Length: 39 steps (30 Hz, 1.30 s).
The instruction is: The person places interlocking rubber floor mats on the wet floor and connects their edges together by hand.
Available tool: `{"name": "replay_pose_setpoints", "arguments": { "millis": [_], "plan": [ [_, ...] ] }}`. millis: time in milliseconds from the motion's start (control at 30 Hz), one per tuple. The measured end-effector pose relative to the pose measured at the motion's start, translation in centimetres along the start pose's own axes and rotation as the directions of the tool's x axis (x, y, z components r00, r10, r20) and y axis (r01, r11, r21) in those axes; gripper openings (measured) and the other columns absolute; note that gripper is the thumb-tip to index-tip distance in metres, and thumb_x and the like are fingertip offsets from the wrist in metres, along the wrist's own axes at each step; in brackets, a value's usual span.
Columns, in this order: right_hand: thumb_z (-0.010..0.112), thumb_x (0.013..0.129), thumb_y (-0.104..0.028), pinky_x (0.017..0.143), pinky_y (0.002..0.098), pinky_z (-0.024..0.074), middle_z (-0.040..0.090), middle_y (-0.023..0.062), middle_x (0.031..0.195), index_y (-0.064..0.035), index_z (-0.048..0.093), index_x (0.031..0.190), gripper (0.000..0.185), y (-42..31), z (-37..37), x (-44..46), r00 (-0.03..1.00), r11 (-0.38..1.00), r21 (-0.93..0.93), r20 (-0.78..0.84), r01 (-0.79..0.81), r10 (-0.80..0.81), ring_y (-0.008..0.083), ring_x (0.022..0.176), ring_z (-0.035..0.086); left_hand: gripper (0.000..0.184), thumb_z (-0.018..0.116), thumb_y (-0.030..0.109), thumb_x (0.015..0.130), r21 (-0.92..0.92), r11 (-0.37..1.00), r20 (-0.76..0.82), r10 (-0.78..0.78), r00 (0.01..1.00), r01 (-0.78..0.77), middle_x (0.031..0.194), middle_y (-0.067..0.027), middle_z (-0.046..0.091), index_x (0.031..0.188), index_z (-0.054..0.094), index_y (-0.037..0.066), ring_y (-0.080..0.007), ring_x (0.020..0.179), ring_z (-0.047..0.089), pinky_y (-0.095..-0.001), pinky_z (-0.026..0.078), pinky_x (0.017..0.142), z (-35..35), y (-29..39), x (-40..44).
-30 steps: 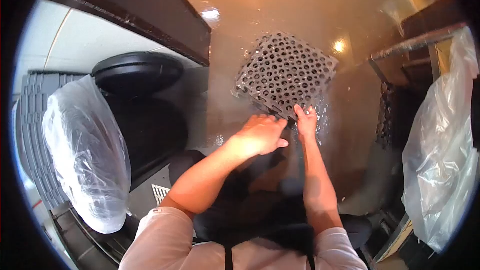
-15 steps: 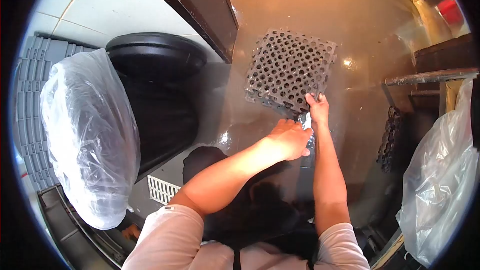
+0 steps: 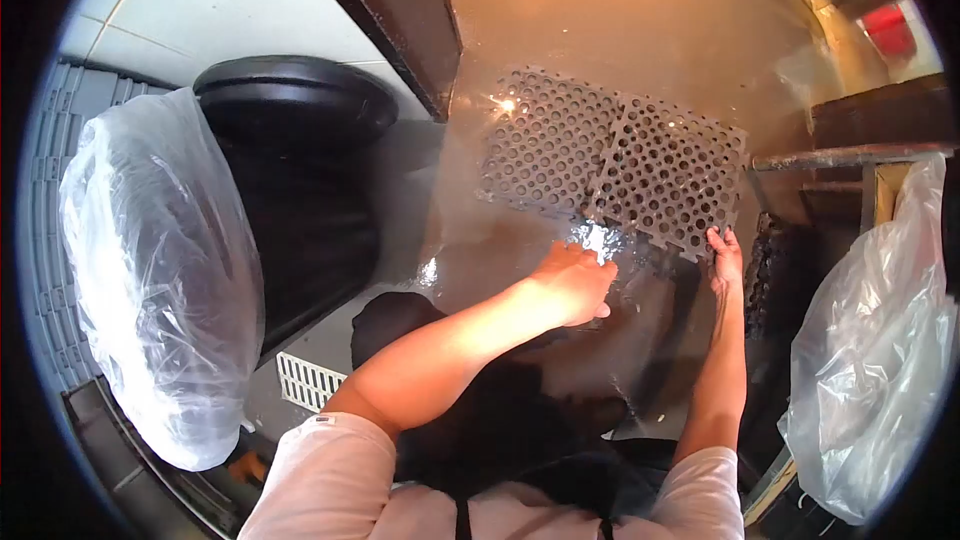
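Two dark square mats full of round holes lie side by side on the wet floor: a left mat (image 3: 550, 145) and a right mat (image 3: 668, 175). My right hand (image 3: 726, 258) pinches the near right corner of the right mat between thumb and fingers. Below the seam between the mats is my left hand (image 3: 575, 283), its fingers curled; what it holds, if anything, is hidden. Bright water or glare (image 3: 600, 240) shows just beyond its knuckles.
A plastic-wrapped bundle (image 3: 160, 280) and a round black lid (image 3: 295, 100) are at the left, with a white floor grate (image 3: 308, 382) below. Clear plastic (image 3: 870, 360) hangs at the right beside a dark shelf edge (image 3: 850, 156). A dark panel (image 3: 395, 10) stands at the top left.
The mats were stacked; the right one has moved right with my right hand, exposing the left one beneath. My left hand stays nearly in place after moving right earlier.
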State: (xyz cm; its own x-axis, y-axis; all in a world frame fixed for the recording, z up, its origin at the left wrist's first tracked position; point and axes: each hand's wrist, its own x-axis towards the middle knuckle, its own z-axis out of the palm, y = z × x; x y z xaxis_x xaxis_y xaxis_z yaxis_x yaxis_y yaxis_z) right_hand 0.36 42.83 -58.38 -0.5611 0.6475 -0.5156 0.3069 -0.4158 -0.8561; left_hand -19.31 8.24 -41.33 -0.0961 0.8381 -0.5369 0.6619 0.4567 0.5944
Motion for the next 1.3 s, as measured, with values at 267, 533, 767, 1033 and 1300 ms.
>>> {"name": "replay_pose_setpoints", "arguments": {
  "millis": [267, 533, 767, 1033, 1300],
  "plan": [
    [0.075, 0.087, -0.010, 0.087, 0.0297, 0.0484, 0.065, -0.0007, 0.104, -0.0076, 0.063, 0.113, 0.029, 3.1, -5.2, 3.9, 0.997, 0.979, -0.203, -0.082, -0.007, -0.010, 0.0135, 0.095, 0.061, 0.057, 0.066, 0.040, 0.093, 0.027, 0.999, 0.037, -0.049, 0.998, 0.048, 0.125, -0.0236, 0.059, 0.135, 0.052, 0.004, -0.0393, 0.123, 0.053, -0.0509, 0.039, 0.104, -0.5, -0.2, -1.9],
    [0.075, 0.087, -0.008, 0.085, 0.0299, 0.0494, 0.067, 0.0014, 0.103, -0.0064, 0.063, 0.110, 0.026, 5.6, -5.6, 3.7, 0.985, 0.973, -0.225, -0.171, -0.058, 0.019, 0.0143, 0.093, 0.062, 0.057, 0.065, 0.040, 0.093, 0.072, 0.997, 0.026, -0.029, 0.999, 0.027, 0.123, -0.0234, 0.059, 0.136, 0.051, 0.004, -0.0394, 0.122, 0.053, -0.0506, 0.039, 0.104, -0.2, 0.4, -1.8],
    [0.075, 0.086, -0.008, 0.084, 0.0287, 0.0478, 0.067, 0.0004, 0.101, -0.0052, 0.064, 0.107, 0.023, 3.6, -5.7, 2.9, 0.982, 0.976, -0.217, -0.180, 0.014, -0.054, 0.0135, 0.092, 0.060, 0.059, 0.064, 0.041, 0.093, 0.088, 0.996, 0.052, -0.029, 0.998, 0.024, 0.124, -0.0228, 0.059, 0.138, 0.050, 0.005, -0.0391, 0.122, 0.054, -0.0500, 0.040, 0.104, 0.1, 0.5, -1.2],
    [0.076, 0.084, -0.006, 0.079, 0.0306, 0.0491, 0.068, 0.0015, 0.096, -0.0061, 0.066, 0.098, 0.017, 2.4, -5.6, 4.2, 0.971, 0.962, -0.271, -0.227, 0.011, -0.075, 0.0150, 0.085, 0.061, 0.060, 0.064, 0.041, 0.094, 0.102, 0.994, 0.081, -0.033, 0.996, 0.025, 0.125, -0.0242, 0.058, 0.139, 0.049, 0.005, -0.0398, 0.122, 0.053, -0.0510, 0.039, 0.105, -0.3, 1.1, -0.9],
    [0.075, 0.086, -0.008, 0.083, 0.0293, 0.0465, 0.068, 0.0010, 0.097, -0.0051, 0.065, 0.100, 0.017, 1.9, -5.6, 4.9, 0.964, 0.920, -0.389, -0.262, -0.056, -0.052, 0.0136, 0.089, 0.060, 0.061, 0.063, 0.040, 0.094, 0.075, 0.996, 0.084, -0.045, 0.995, 0.039, 0.129, -0.0255, 0.056, 0.142, 0.047, 0.004, -0.0409, 0.125, 0.051, -0.0517, 0.037, 0.108, 0.0, 0.3, -1.2]
  ]
}}
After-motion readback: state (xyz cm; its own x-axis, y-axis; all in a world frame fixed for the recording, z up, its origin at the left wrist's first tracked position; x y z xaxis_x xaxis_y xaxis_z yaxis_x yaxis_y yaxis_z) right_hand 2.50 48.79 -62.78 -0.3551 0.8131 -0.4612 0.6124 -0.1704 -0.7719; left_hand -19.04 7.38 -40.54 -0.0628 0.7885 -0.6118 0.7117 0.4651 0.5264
